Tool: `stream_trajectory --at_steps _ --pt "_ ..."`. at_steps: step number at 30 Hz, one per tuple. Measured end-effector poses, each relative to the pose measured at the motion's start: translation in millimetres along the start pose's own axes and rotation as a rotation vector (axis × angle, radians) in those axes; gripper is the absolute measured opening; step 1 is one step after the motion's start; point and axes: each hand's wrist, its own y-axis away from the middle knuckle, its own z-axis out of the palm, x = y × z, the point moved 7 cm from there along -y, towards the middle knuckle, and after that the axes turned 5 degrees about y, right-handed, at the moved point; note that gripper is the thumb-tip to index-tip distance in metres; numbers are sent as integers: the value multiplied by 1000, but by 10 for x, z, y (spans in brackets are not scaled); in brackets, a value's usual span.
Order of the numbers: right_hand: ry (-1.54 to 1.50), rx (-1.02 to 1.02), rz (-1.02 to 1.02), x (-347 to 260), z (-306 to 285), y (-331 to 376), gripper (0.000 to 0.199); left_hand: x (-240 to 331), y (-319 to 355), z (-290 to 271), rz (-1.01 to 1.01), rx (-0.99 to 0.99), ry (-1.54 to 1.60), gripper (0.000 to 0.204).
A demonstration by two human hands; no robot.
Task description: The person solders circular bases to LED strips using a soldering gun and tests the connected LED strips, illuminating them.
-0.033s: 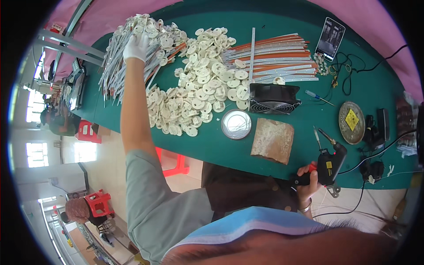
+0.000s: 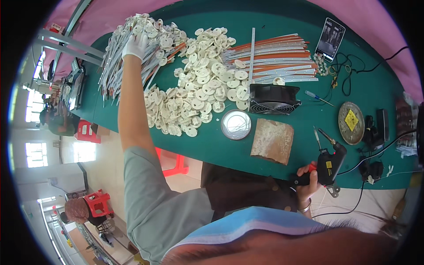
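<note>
My left hand [image 2: 134, 47], in a white glove, reaches to the far left onto a heap of grey-white strips [image 2: 115, 73] with round white discs on top. Its fingers look stretched out and apart, and I see nothing held in them. In my right hand [image 2: 308, 187], bare and low on the right, is the grip of a black soldering gun [image 2: 330, 164] with a red trigger. The gun's tip points up and left, with a thin feed tube beside it. A large pile of loose white discs [image 2: 201, 86] lies right of the strip heap.
Beyond the discs lie orange and white strips [image 2: 282, 57] and a metal ruler [image 2: 252, 53]. Nearer are a black fan [image 2: 274, 98], a round dish of thin wires [image 2: 236, 125], a brown block [image 2: 272, 141], a screwdriver [image 2: 319, 97], an oval metal tray [image 2: 345, 132], a phone [image 2: 330, 39] and black cables.
My left forearm and sleeve have shifted slightly to the left, while the gloved hand stays over the strip heap. My right hand and the soldering gun have not visibly moved.
</note>
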Motion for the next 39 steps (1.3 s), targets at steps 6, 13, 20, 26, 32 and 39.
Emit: stream_trajectory --at_steps 6,13,20,26,32,39 --pt "-53 66 -14 -16 -35 -11 32 -348 300 448 92 -451 384 28" --pt "-81 -77 -28 -6 26 48 37 1234 1644 166 -335 -247 169 27" --pt "-36 -68 -26 -20 14 8 30 2133 2197 375 -45 -328 -179 35" --pt "14 -136 94 -31 23 14 24 2158 2344 415 -101 -233 -352 33" --pt "222 -211 -20 -12 -25 -43 23 2356 2383 462 -171 -142 -454 28" --pt "55 -193 78 -98 112 -11 22 2353 2390 415 -276 -115 -450 31"
